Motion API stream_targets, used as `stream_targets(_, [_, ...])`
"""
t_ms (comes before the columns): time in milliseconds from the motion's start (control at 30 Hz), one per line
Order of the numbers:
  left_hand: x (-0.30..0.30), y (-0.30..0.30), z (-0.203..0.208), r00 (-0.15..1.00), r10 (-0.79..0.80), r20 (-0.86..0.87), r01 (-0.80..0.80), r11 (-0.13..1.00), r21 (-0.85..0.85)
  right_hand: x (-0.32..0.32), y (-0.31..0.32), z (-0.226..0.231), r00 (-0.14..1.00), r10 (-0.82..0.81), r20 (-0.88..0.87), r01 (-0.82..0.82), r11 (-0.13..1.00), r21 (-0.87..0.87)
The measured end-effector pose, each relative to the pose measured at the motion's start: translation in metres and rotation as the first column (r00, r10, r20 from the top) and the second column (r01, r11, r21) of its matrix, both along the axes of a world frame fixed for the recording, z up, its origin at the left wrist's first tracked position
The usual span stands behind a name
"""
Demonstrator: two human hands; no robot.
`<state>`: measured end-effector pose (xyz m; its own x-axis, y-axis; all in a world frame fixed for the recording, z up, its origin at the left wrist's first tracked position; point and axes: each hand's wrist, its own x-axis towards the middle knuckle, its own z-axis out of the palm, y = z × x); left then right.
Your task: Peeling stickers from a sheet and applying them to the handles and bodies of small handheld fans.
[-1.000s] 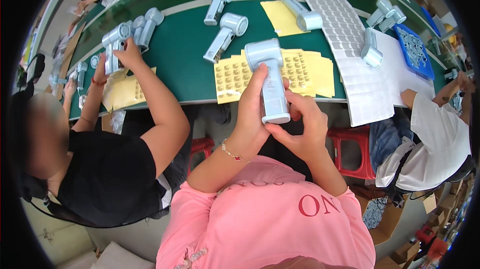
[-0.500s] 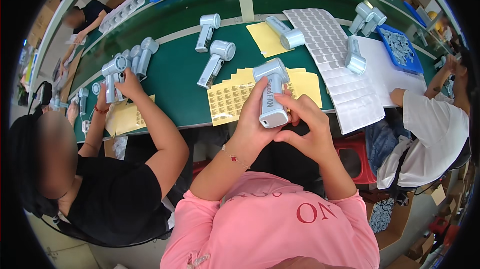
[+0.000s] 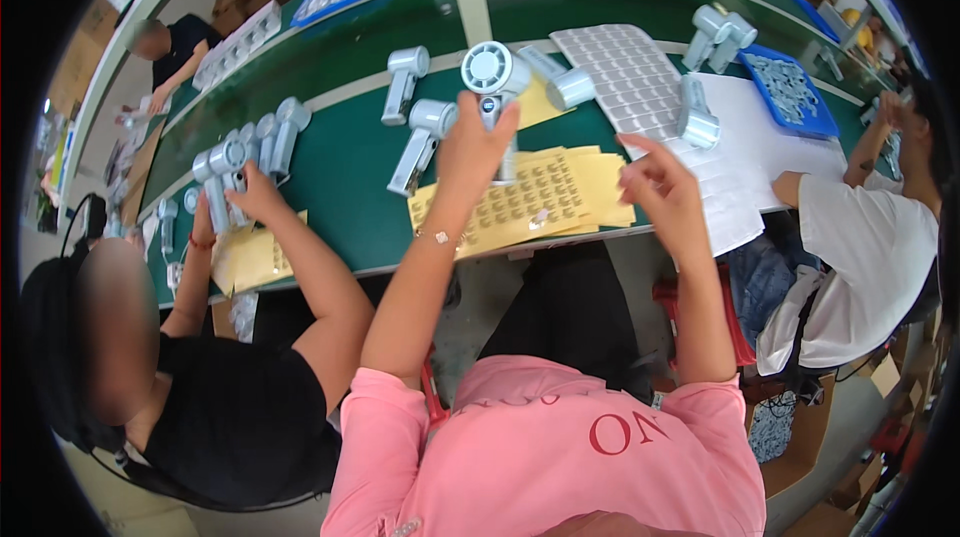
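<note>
My left hand [image 3: 470, 149] is wrapped round a light-blue handheld fan [image 3: 489, 69], held upright over the bench with its round grille facing me. My right hand [image 3: 664, 195] is raised at the right end of the yellow sticker sheets [image 3: 540, 199]; its fingers are apart and nothing shows in them. These sheets carry rows of small dark stickers and lie stacked near the bench's front edge. Left of the held fan stand one fan [image 3: 407, 82] and, nearer me, another fan [image 3: 424, 142]. Behind it, a further fan [image 3: 570, 87] lies on its side on a yellow sheet.
Large white sheets with grey labels [image 3: 625, 67] cover the right of the green bench [image 3: 345, 187]. One fan [image 3: 697, 117] lies on them. A blue tray [image 3: 800, 97] of small parts stands beyond. Co-workers sit on both sides; the left one's hands [image 3: 262, 199] hold a fan.
My left hand has carried the fan forward from in front of me, turning its grille toward me. My right hand has come off the fan and moved to the right.
</note>
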<state>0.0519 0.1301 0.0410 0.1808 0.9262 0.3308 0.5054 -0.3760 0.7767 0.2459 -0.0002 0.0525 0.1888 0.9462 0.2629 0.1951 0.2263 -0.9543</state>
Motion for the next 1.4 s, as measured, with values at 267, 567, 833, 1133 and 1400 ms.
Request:
stream_targets(267, [0.007, 0.068, -0.048, 0.749, 0.236, -0.619, -0.088, 0.962, 0.260, 0.065, 0.104, -0.008, 0.765, -0.280, 0.581, 0.224, 0.960, 0.168])
stream_targets(567, [0.009, 0.040, -0.022, 0.663, 0.387, -0.641, -0.091, 0.891, 0.444, 0.012, 0.184, -0.058, 0.544, -0.215, 0.811, 0.302, 0.952, 0.050])
stream_targets(833, [0.012, -0.008, -0.023, 0.755, -0.061, 0.652, 0.432, 0.794, -0.427, 0.001, 0.059, -0.011, 0.848, -0.257, 0.464, 0.032, 0.898, 0.439])
stream_targets(1133, [0.026, -0.098, 0.011, 0.433, -0.458, 0.776, 0.607, 0.785, 0.125, -0.024, -0.037, -0.021, 0.751, -0.214, 0.625, 0.028, 0.956, 0.294])
stream_targets(1400, [0.025, -0.121, 0.002, 0.857, -0.407, 0.315, 0.241, 0.858, 0.453, -0.070, -0.058, 0.045, 0.833, -0.228, 0.505, -0.019, 0.899, 0.437])
